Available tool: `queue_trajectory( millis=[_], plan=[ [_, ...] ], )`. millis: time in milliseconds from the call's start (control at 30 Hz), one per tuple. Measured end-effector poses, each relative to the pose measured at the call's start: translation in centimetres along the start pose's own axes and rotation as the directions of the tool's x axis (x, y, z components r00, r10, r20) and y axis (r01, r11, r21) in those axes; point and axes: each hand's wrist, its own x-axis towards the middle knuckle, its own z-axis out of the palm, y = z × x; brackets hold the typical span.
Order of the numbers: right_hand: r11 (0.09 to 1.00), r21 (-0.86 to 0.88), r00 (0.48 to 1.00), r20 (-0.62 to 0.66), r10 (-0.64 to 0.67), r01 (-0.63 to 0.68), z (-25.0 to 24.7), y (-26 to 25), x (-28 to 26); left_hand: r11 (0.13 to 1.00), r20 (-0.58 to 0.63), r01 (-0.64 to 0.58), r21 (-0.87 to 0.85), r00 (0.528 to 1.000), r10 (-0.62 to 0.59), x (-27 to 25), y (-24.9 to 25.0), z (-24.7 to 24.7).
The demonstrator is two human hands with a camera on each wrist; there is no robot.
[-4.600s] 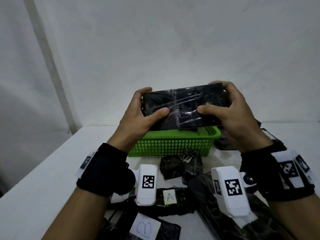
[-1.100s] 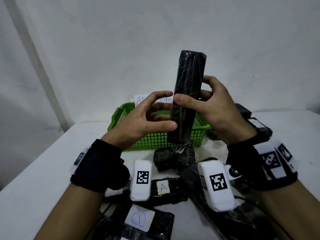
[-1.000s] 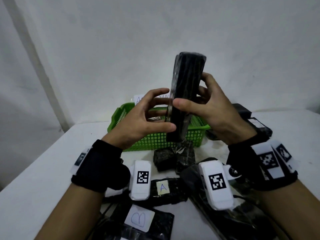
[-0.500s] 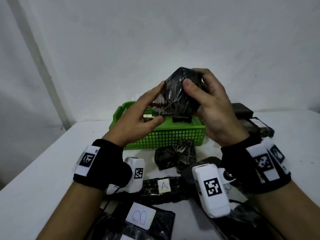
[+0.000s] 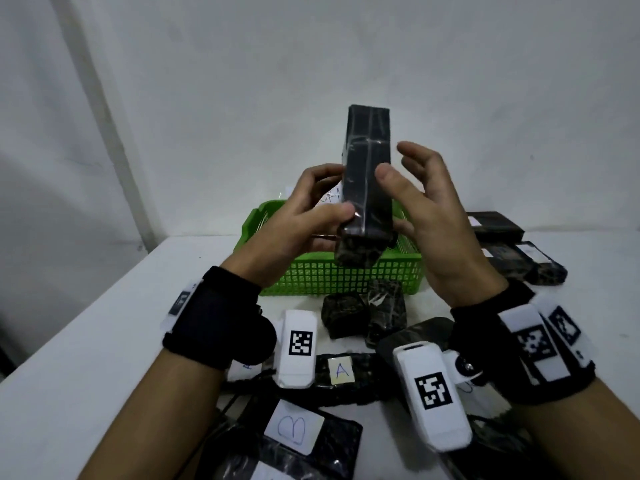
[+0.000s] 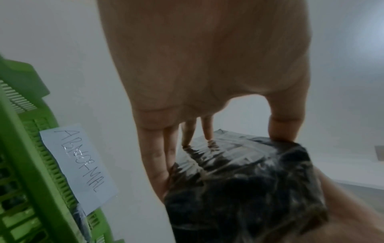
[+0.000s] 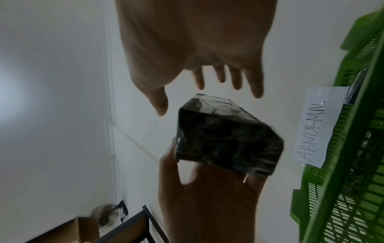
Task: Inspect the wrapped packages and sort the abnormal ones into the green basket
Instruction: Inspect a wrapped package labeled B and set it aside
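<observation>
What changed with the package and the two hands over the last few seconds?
The long black package went from level between both hands to standing on end above the green basket. The left hand keeps its grip low down; the right hand has let go, fingers spread. The basket and table packages stayed put.

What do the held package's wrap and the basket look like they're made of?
Held package: black core under clear glossy film, probably plastic wrap or tape; it shows shiny streaks and wrinkles at the end. What is inside is hidden. Basket: bright green moulded plastic by the look, with a rigid grid wall and smooth rim.
</observation>
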Motion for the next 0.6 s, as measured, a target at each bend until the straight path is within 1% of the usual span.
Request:
queue_trajectory(
  millis=[67,100,133,167,233,267,333,400,500,567,600],
  plan=[
    [0.988,-0.015,0.986,0.070,0.153,-0.152,-1.1,-0.1,0.3,0.999,0.063,-0.042,0.003,0.997,0.042,-0.1,-0.2,0.4],
    [0.980,-0.024,0.973,0.112,0.200,-0.199,-1.6,-0.4,0.4,0.998,0.088,-0.062,0.013,0.994,0.061,-0.2,-0.2,0.5],
    [0.975,-0.016,0.966,0.133,0.221,-0.220,-2.0,-0.6,0.4,0.997,0.107,-0.079,0.028,0.991,0.075,-0.3,-0.2,0.7],
    [0.976,0.012,0.969,0.127,0.212,-0.215,-2.2,-0.9,0.5,0.995,0.117,-0.092,0.041,0.989,0.087,-0.4,-0.1,0.8],
    [0.988,0.039,0.987,0.070,0.144,-0.147,-2.4,-0.9,0.4,0.992,0.118,-0.105,0.064,0.988,0.096,-0.5,0.1,0.9],
    [0.995,0.019,0.994,0.047,0.102,-0.103,-2.4,-0.8,0.4,0.992,0.109,-0.104,0.076,0.989,0.095,-0.5,0.2,0.9],
    [0.999,-0.019,0.997,0.054,0.046,-0.045,-2.4,-0.5,0.3,0.990,0.079,-0.089,0.110,0.994,0.080,-0.4,0.2,0.6],
    [0.999,0.000,0.994,0.105,0.038,-0.039,-2.5,-0.4,0.3,0.985,0.057,-0.079,0.155,0.996,0.071,-0.5,0.2,0.2],
    [1.000,0.017,0.976,0.219,0.013,-0.017,-2.7,-0.5,0.3,0.967,0.038,-0.112,0.227,0.994,0.106,-0.5,0.1,-0.4],
    [0.995,0.091,0.960,0.278,0.015,-0.042,-2.6,-1.0,0.2,0.952,0.024,-0.130,0.278,0.991,0.129,-0.3,-0.2,-0.8],
    [0.990,0.132,0.955,0.296,0.012,-0.054,-2.6,-1.3,0.1,0.933,0.020,-0.142,0.332,0.989,0.144,-0.2,-0.3,-1.0]
  ],
)
